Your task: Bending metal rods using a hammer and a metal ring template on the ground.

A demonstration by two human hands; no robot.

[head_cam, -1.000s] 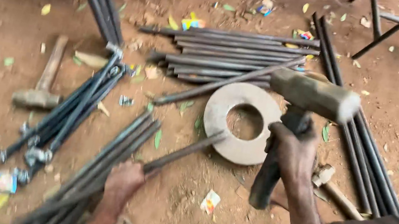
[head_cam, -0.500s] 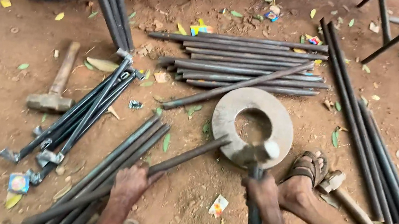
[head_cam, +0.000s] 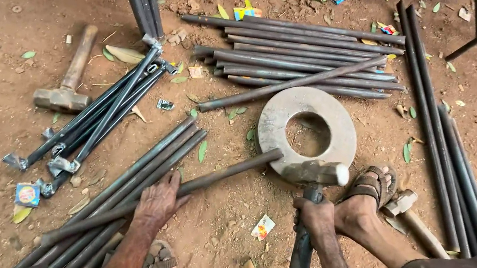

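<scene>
Several small printed wrappers are scattered on the dirt: a round blue-and-orange one (head_cam: 27, 193) at 8 o'clock, a white-and-red slip (head_cam: 263, 227) just below the centre, and bright yellow and blue scraps (head_cam: 246, 11) at 12 o'clock beside the stacked bars (head_cam: 304, 57). No containers are seen. A sledgehammer (head_cam: 315, 172) is gripped by the right hand (head_cam: 315, 217), fingers wrapped tightly round its dark handle, its head resting at the lower rim of a thick metal ring (head_cam: 307, 133) at the centre. A long steel rod (head_cam: 204, 180) is pressed down by the left hand (head_cam: 160, 202), fingers curled over it, its tip touching the ring. Another hammer (head_cam: 68, 81) lies at 9 o'clock.
</scene>
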